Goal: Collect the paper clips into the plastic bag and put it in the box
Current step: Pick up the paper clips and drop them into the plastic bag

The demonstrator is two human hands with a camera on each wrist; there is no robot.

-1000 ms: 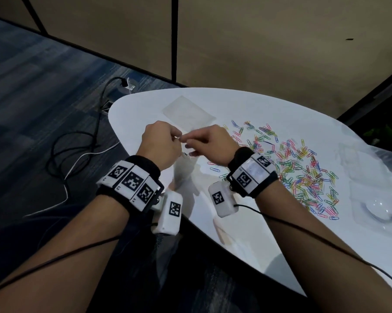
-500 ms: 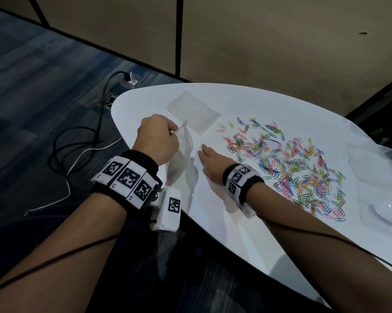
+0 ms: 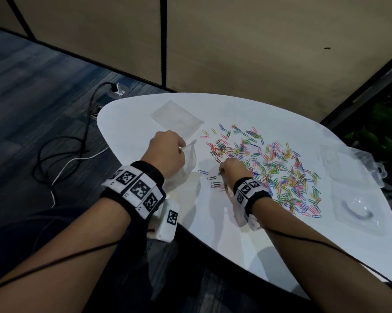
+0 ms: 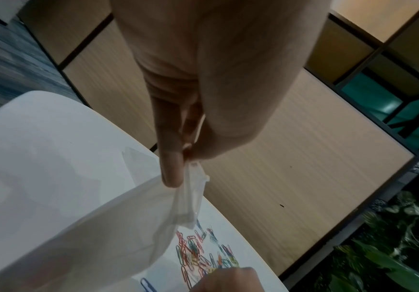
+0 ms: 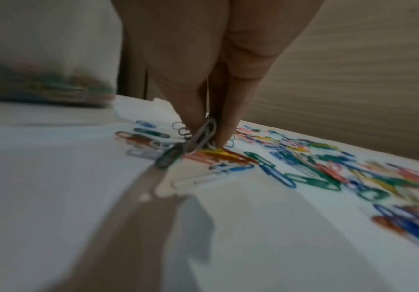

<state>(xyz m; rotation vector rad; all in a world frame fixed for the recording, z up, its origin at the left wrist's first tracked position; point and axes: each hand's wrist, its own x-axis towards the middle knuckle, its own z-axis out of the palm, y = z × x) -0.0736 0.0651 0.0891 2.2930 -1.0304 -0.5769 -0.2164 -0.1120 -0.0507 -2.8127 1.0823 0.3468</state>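
Seen from the head: left hand (image 3: 166, 152) raised near the table's (image 3: 269, 233) left edge, holding the plastic bag (image 3: 186, 168) up off the surface. Shown only by the left wrist view: thumb and finger pinched tight on the bag's top corner (image 4: 191, 177), mouth sagging toward the clips. Right hand (image 3: 232, 170) down at the near-left fringe of the paper clips (image 3: 269, 168), fingers drawn together. Clearer in the right wrist view: fingertips (image 5: 224, 136) squeezing what looks like a pale clip or two (image 5: 203, 136), though blurred. Further clips spread rightward and toward the far side. Second flat bag (image 3: 177, 118) lying far left. Clear box (image 3: 357, 211) at the right edge, well apart from both hands. Bare tabletop along the near edge, between the two forearms.
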